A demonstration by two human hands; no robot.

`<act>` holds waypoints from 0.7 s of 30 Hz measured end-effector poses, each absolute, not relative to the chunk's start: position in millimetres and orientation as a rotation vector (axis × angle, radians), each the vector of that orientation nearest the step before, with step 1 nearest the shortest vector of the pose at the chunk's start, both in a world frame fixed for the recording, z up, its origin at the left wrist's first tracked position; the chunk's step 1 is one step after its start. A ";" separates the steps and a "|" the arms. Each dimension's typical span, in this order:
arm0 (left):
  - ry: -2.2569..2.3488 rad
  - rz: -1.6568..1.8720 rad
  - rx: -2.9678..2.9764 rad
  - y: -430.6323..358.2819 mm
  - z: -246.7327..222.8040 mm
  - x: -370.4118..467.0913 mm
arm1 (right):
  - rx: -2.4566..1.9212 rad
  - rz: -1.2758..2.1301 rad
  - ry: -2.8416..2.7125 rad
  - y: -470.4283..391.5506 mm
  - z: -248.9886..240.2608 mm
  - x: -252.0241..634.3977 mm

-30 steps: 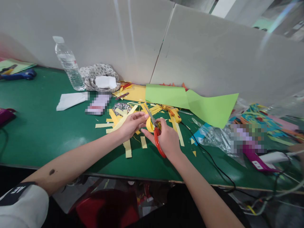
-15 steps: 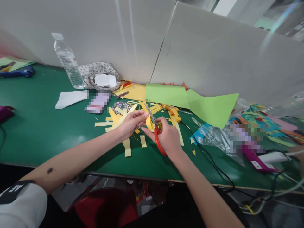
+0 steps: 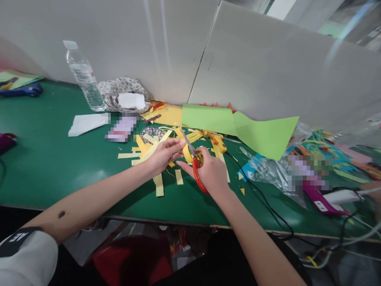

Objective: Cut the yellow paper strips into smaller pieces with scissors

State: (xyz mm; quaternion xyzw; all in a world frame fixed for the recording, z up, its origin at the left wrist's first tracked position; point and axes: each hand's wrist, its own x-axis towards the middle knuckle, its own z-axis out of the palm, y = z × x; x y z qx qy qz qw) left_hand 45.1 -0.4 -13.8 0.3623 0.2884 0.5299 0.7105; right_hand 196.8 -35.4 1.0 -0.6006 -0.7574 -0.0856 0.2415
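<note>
My right hand (image 3: 210, 169) is closed on the red handles of a pair of scissors (image 3: 197, 174), whose metal blades point up and to the left. In my left hand (image 3: 167, 154) a yellow paper strip (image 3: 187, 153) is pinched between thumb and fingers, right beside the blades. The strip curls down between both hands. Under and around the hands, several pale yellow strips (image 3: 160, 186) and darker yellow pieces lie scattered on the green table (image 3: 119, 182). A yellow glue gun (image 3: 219, 143) rests just behind my right hand.
A water bottle (image 3: 86, 79), a spotted cloth pouch (image 3: 111, 89) and a white tissue (image 3: 87, 124) stand or lie at the back left. Green paper (image 3: 262, 137) leans along the wall. At the right are plastic wrap (image 3: 270, 171), a purple tool (image 3: 320, 200) and cables.
</note>
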 end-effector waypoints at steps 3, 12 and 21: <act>0.610 1.145 0.852 -1.8 -14.7 47.1 | -1.646 -0.230 -2.078 -35.9 2.8 196.2; 0.564 1.121 0.899 -2.6 -17.3 48.3 | -1.674 -0.242 -2.082 -34.4 2.6 198.3; 0.591 1.114 0.897 -2.9 -15.6 48.7 | -1.716 -0.285 -2.099 -35.2 4.4 198.0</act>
